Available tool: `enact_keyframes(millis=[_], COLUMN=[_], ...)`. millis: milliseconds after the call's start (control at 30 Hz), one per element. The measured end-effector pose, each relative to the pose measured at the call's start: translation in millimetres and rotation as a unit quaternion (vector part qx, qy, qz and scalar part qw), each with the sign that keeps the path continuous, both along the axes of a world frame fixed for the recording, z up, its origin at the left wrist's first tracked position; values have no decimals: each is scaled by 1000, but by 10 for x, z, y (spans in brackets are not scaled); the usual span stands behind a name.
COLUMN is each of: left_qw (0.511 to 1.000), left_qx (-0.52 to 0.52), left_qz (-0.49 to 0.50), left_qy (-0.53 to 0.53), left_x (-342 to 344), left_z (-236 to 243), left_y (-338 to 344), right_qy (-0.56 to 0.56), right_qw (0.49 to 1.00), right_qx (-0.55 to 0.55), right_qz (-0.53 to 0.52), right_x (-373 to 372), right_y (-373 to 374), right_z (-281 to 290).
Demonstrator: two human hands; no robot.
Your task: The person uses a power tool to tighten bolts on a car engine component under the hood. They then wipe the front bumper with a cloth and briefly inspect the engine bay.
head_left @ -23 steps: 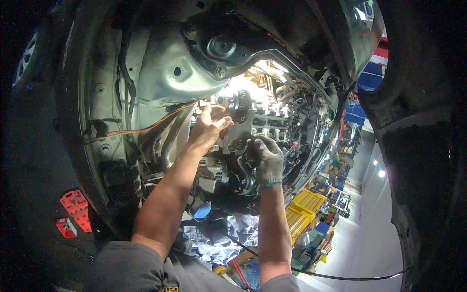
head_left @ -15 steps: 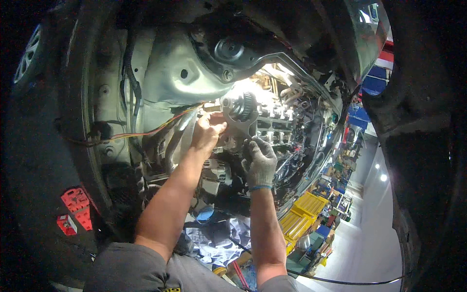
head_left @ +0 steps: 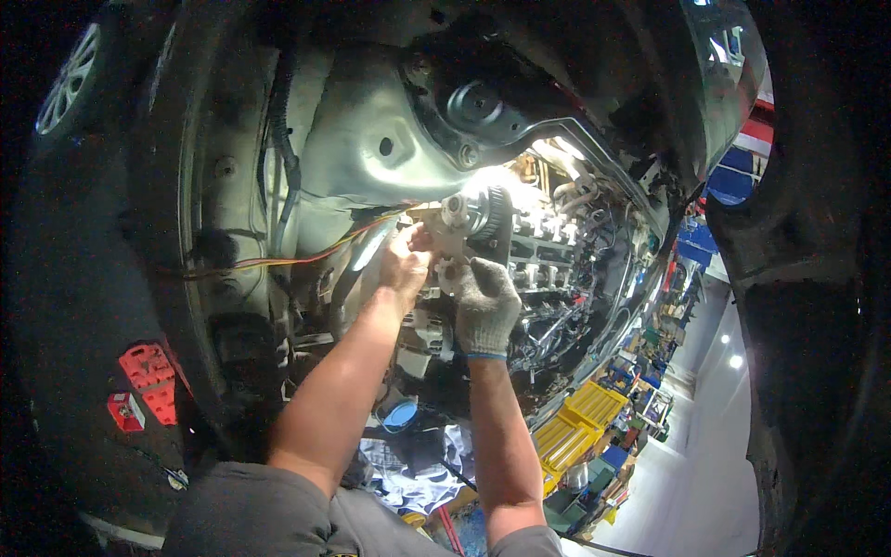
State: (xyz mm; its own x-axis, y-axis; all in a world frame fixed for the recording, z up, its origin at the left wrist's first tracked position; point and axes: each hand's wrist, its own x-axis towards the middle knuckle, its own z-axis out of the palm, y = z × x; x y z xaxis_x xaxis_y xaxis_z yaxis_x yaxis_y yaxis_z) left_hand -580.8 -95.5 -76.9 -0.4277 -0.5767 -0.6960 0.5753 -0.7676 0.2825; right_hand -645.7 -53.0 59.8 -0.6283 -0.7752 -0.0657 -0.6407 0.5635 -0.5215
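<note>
My left hand (head_left: pixel 406 263), bare, has its fingers bent round the left edge of a light metal bracket (head_left: pixel 451 238) beside a dark toothed pulley (head_left: pixel 494 213) on a car engine. My right hand (head_left: pixel 487 304), in a light knitted glove, is curled closed at the lower right of the bracket; what its fingers hold is hidden. To the right lies the exposed top of the engine (head_left: pixel 543 255), with rows of metal parts. Red and yellow wires (head_left: pixel 306 257) run just left of my left hand.
The body panel (head_left: pixel 371 148) arches above my hands. A red plastic case (head_left: pixel 148 371) and a small red box (head_left: pixel 126 411) lie at lower left. Yellow trays (head_left: pixel 575 427) and clutter sit at lower right. A blue round lid (head_left: pixel 401 416) and pale cloth (head_left: pixel 408 473) are below the engine.
The bracket and pulley appear further right and a little lower in view, as does the car body. My right hand has moved slightly left, closer under the bracket.
</note>
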Motion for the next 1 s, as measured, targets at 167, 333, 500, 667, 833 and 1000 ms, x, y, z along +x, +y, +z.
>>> enact_keyframes(millis=[167,333,500,667,833,1000], left_qw=[998,999,1000,969,984,983], left_qx=[-6,-13,6,-86,21,-12], left_qz=[-57,-37,-9,-45,-7,-9], left_qy=[6,-10,-20,-226,-175,-184], left_x=[-128,-194,-337,-452,-505,-606], left_z=[-26,-23,-136,-205,-146,-231], left_y=[-52,-52,15,-9,-100,-195], right_qy=[38,91,94,123,176,168], right_qw=[999,995,994,989,979,977], right_qx=[8,38,60,73,84,115], right_qz=[4,26,18,34,60,68], right_x=[-49,-93,-79,-68,6,38], right_y=[-39,-69,-103,-148,-208,-265], right_z=[-39,-70,-134,-152,-153,-121])
